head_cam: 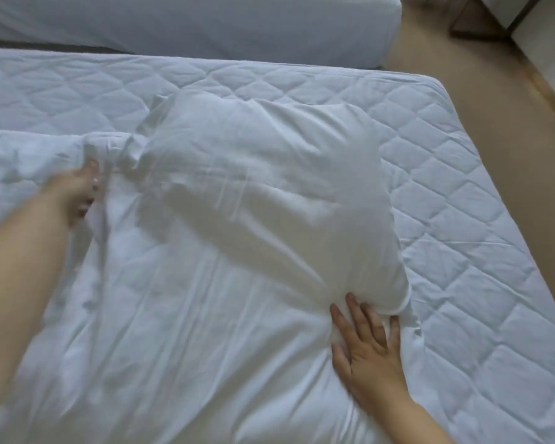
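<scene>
Right, both hands are on the bedding: the pillow (263,187) sits plump at the centre of the quilted mattress (462,219), tilted with one corner toward 11 o'clock, inside a white pillowcase (189,315) whose slack, creased end spreads flat toward 6 o'clock. Over at 9 o'clock the left hand (77,190), a bit blurred, has its fingers curled into a gathered bunch of that pillowcase, clamped on the cloth. Down at 5 o'clock the right hand (369,350) lies flat, fingers straight and spread apart, pressing the fabric just at the pillow's near corner, fingertips touching the bulge. More rumpled white bedding (20,155) lies at 9 o'clock beside the left hand. A second bed (205,24) runs across 12 o'clock, and beige floor (510,123) shows at 2 o'clock.
</scene>
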### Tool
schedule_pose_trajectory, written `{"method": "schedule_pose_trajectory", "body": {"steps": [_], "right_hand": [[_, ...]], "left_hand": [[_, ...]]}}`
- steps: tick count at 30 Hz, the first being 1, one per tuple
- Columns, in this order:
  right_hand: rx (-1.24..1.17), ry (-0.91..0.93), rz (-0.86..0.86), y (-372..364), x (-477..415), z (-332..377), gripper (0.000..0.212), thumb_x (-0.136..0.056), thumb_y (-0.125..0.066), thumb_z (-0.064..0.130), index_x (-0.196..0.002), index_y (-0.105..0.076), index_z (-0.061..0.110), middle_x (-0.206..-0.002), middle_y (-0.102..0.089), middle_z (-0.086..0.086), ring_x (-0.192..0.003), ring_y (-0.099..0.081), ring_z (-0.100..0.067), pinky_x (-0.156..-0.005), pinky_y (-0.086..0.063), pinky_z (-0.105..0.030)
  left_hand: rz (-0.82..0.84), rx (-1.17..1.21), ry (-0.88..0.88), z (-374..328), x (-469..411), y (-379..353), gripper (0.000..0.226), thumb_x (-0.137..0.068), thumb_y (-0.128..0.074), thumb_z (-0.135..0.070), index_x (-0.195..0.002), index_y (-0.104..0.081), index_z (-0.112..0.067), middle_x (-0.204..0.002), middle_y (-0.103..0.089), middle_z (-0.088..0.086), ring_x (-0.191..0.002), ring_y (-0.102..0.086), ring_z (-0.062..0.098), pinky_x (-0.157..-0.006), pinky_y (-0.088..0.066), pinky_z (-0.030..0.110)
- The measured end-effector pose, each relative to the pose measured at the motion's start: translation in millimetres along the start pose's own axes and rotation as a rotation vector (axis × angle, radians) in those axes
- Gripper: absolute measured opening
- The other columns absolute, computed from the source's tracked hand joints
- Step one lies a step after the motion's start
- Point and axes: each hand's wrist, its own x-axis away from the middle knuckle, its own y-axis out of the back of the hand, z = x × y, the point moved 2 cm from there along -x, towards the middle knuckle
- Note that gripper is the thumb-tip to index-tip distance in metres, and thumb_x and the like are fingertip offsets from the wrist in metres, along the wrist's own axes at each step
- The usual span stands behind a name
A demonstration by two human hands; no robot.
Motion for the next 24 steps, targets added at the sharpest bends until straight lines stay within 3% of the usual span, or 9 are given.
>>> {"method": "schedule_pose_trajectory", "body": {"steps": [2,3,6,8,10,13,16,19,24], "right_hand": [[-0.048,-0.012,0.019,2,-1,-2,0.069,-0.068,-0.038,0.043,-0.135,-0.019,0.039,-0.155,0.005,0.012,-0.138,-0.006,-0.008,-0.113,0.007,-0.034],[-0.084,-0.014,0.038,3,-1,-2,0.074,-0.068,-0.038,0.043,-0.139,-0.015,0.042,-0.155,0.009,0.017,-0.142,0.003,-0.005,-0.113,0.006,-0.033],[-0.205,-0.022,0.004,10,0,-4,0.080,-0.066,-0.040,0.045,-0.142,-0.014,0.044,-0.153,0.008,0.025,-0.141,0.005,0.004,-0.111,0.000,-0.028],[-0.288,-0.129,-0.079,19,3,-7,0.068,-0.065,-0.041,0.047,-0.131,-0.032,0.036,-0.153,-0.008,0.023,-0.137,-0.015,-0.006,-0.111,-0.009,-0.031],[-0.302,-0.351,-0.118,30,7,-11,0.068,-0.070,-0.038,0.062,-0.125,-0.043,0.023,-0.143,-0.033,0.001,-0.126,-0.032,-0.023,-0.103,-0.026,-0.050],[-0.509,-0.704,0.169,52,8,-20,0.105,-0.060,-0.040,0.080,-0.140,-0.036,0.012,-0.149,-0.029,-0.016,-0.135,-0.028,-0.033,-0.106,-0.021,-0.054],[-0.625,-0.731,0.341,62,17,-29,0.087,-0.078,-0.058,0.052,-0.147,-0.019,0.017,-0.155,-0.015,-0.010,-0.141,-0.018,-0.029,-0.112,-0.016,-0.044],[-0.574,-0.585,0.453,69,30,-35,0.079,-0.085,-0.059,0.043,-0.147,-0.016,0.023,-0.156,-0.011,-0.004,-0.141,-0.019,-0.025,-0.113,-0.014,-0.037],[-0.455,-0.425,0.561,91,51,-41,0.070,-0.091,-0.049,0.041,-0.147,-0.008,0.030,-0.157,-0.007,-0.001,-0.140,-0.022,-0.023,-0.112,-0.018,-0.032]], "left_hand": [[0.075,0.014,-0.018,22,57,-7,0.053,-0.093,-0.040,-0.050,-0.120,-0.055,-0.007,-0.113,-0.057,0.011,-0.099,-0.060,0.018,-0.089,-0.045,0.031],[0.110,-0.024,-0.020,36,83,-8,0.057,-0.089,-0.049,-0.051,-0.124,-0.053,-0.007,-0.118,-0.056,0.010,-0.105,-0.054,0.022,-0.092,-0.040,0.036],[0.165,-0.154,0.079,84,150,8,0.077,-0.056,-0.067,-0.059,-0.115,-0.056,-0.011,-0.103,-0.063,0.010,-0.091,-0.056,0.023,-0.078,-0.040,0.034],[0.183,-0.155,0.137,104,178,15,0.063,-0.065,-0.070,-0.051,-0.112,-0.057,-0.011,-0.091,-0.062,0.007,-0.081,-0.057,0.023,-0.071,-0.041,0.034],[0.167,-0.121,0.200,113,188,20,0.034,-0.079,-0.071,-0.030,-0.100,-0.061,-0.005,-0.075,-0.062,0.005,-0.070,-0.057,0.023,-0.061,-0.042,0.032],[0.107,-0.078,0.152,113,205,29,0.014,-0.088,-0.059,-0.012,-0.078,-0.061,-0.002,-0.063,-0.058,0.006,-0.059,-0.054,0.020,-0.050,-0.037,0.027],[-0.083,-0.070,0.107,130,230,49,0.027,-0.087,-0.062,-0.019,-0.063,-0.058,-0.008,-0.060,-0.053,0.012,-0.060,-0.048,0.027,-0.054,-0.031,0.031],[-0.154,-0.174,0.197,159,267,46,0.029,-0.085,-0.063,-0.033,-0.092,-0.068,-0.005,-0.094,-0.065,0.023,-0.090,-0.056,0.038,-0.069,-0.035,0.035],[-0.166,-0.458,0.264,145,277,29,0.043,-0.098,-0.037,-0.034,-0.129,-0.047,-0.005,-0.134,-0.049,0.019,-0.123,-0.047,0.033,-0.100,-0.033,0.034]]}}
